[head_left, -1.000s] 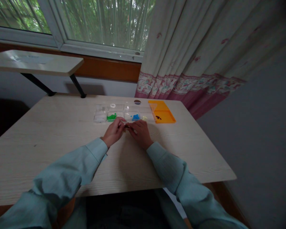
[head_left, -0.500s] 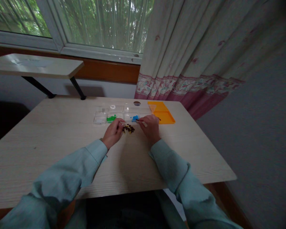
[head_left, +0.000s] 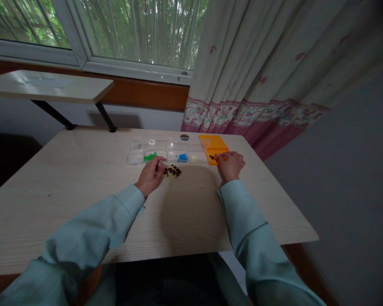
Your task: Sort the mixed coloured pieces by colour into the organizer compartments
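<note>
A small heap of dark beads (head_left: 172, 171) lies on the wooden table (head_left: 83, 187), just in front of a clear compartment box (head_left: 166, 152) holding green beads (head_left: 150, 157) and blue beads (head_left: 182, 157). My left hand (head_left: 151, 175) rests beside the heap with its fingers curled and pinched together; what it holds is too small to see. My right hand (head_left: 230, 165) is over the near edge of the orange tray (head_left: 214, 148), fingers closed in a pinch by a few dark beads lying there.
A round hole (head_left: 184, 137) is in the table behind the box. A second table (head_left: 47, 87) stands at the back left under the window. A patterned curtain (head_left: 258, 85) hangs at the right. The table's right edge is close to my right arm.
My right hand left the bead heap and moved right to the orange tray. My left hand stayed by the heap.
</note>
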`<state>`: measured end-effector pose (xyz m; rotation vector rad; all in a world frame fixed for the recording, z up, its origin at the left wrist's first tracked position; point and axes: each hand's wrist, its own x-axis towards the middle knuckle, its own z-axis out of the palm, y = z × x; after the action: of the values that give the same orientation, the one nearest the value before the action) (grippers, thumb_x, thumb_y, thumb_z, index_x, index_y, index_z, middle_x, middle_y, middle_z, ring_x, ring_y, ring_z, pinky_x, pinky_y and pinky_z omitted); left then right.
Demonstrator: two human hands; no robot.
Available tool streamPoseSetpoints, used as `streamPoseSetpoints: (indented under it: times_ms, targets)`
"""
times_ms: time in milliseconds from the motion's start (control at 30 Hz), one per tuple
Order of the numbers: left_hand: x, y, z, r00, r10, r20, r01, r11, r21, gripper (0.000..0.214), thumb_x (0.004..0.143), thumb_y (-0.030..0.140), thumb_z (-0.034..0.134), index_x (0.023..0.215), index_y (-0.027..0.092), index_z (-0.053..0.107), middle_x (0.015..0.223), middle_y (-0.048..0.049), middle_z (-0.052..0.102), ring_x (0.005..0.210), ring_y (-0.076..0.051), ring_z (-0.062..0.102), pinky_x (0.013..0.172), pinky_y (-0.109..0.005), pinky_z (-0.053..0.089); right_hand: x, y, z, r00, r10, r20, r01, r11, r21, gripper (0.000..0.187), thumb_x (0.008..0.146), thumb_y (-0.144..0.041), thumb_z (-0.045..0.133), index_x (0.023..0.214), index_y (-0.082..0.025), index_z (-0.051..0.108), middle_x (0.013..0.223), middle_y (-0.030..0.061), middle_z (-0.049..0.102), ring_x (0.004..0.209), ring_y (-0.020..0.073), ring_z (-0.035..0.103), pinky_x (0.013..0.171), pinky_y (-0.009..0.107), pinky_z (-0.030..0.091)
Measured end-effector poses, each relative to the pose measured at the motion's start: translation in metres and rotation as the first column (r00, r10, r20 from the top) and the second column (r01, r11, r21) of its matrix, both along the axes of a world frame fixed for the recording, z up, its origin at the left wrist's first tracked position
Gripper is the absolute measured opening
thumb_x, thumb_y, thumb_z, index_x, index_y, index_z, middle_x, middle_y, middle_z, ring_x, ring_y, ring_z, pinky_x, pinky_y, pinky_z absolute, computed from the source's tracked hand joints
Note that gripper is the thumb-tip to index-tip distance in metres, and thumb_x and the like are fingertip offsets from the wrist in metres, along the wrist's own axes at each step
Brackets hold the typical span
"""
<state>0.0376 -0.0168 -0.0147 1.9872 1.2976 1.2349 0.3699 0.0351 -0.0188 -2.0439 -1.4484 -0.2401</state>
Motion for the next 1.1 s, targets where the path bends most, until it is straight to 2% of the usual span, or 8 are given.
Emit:
streamPoseSetpoints:
  times_ms: [367,567,700,800,867,967,1100]
  targets:
    - [0.0,0.0,-0.001,1.0,-0.017,0.009,0.017,1.0,-0.001,0.023,0.094,0.033,0.048,0.113,0.021,0.054,0.074,0.0022,0.047,0.067,-0.013,0.048,0.063,-0.024,0.04,-0.001,0.008,-0.002,1.0,0.024,-0.018,-0.025,0.999,-0.047,0.033,0.085,-0.037,0.052,0.091,-0.014,0.075,0.107,0.0168,0.061,0.105,0.0308,0.042,0.085,0.046,0.03]
    - [-0.002,0.002,-0.001,0.999,-0.001,-0.037,0.001,1.0,0.014,0.022,0.095,0.031,0.046,0.111,0.02,0.057,0.077,0.0003,0.052,0.07,-0.014,0.05,0.066,-0.027,0.042,-0.009,0.006,0.006,0.998,0.062,-0.023,-0.06,0.996,0.061,0.035,0.088,-0.037,0.047,0.09,-0.015,0.074,0.105,0.015,0.064,0.105,0.0297,0.044,0.089,0.046,0.03]
    - [-0.005,0.004,-0.001,0.984,-0.022,-0.176,0.042,0.993,0.109,0.018,0.093,0.025,0.047,0.1,0.02,0.063,0.085,-0.0042,0.059,0.083,-0.019,0.053,0.078,-0.033,0.043,-0.033,0.0,0.016,0.983,0.186,0.007,-0.185,0.975,0.125,0.03,0.089,-0.035,0.049,0.089,-0.018,0.073,0.101,0.011,0.067,0.104,0.0273,0.047,0.09,0.042,0.031]
    - [-0.006,0.005,0.0,0.954,-0.036,-0.296,0.086,0.984,0.158,0.015,0.089,0.023,0.054,0.098,0.02,0.066,0.089,-0.0057,0.06,0.091,-0.022,0.053,0.084,-0.037,0.042,-0.061,-0.01,0.02,0.941,0.331,0.073,-0.338,0.932,0.128,0.026,0.09,-0.035,0.052,0.088,-0.02,0.073,0.097,0.0075,0.068,0.101,0.0246,0.05,0.09,0.04,0.032]
    - [-0.006,0.004,0.0,0.935,-0.021,-0.354,0.083,0.984,0.16,0.015,0.085,0.025,0.061,0.098,0.021,0.068,0.091,-0.006,0.059,0.092,-0.023,0.051,0.083,-0.039,0.041,-0.079,-0.017,0.02,0.887,0.445,0.123,-0.457,0.885,0.093,0.024,0.091,-0.036,0.053,0.087,-0.021,0.072,0.097,0.0062,0.068,0.1,0.0236,0.051,0.089,0.039,0.032]
    - [-0.005,0.004,-0.001,0.909,0.003,-0.417,0.066,0.986,0.151,0.019,0.081,0.031,0.068,0.097,0.022,0.069,0.091,-0.006,0.057,0.092,-0.024,0.05,0.083,-0.04,0.041,-0.1,-0.029,0.021,0.777,0.605,0.172,-0.608,0.793,-0.041,0.024,0.092,-0.038,0.055,0.086,-0.022,0.073,0.094,0.0058,0.069,0.097,0.0228,0.052,0.087,0.038,0.032]
    - [-0.004,0.004,-0.003,0.894,0.009,-0.448,0.063,0.987,0.145,0.025,0.08,0.036,0.07,0.101,0.022,0.069,0.094,-0.0063,0.056,0.095,-0.025,0.049,0.084,-0.041,0.041,-0.116,-0.043,0.023,0.69,0.705,0.163,-0.666,0.707,-0.239,0.022,0.091,-0.037,0.057,0.101,-0.024,0.072,0.098,0.0069,0.068,0.097,0.0234,0.053,0.085,0.038,0.034]
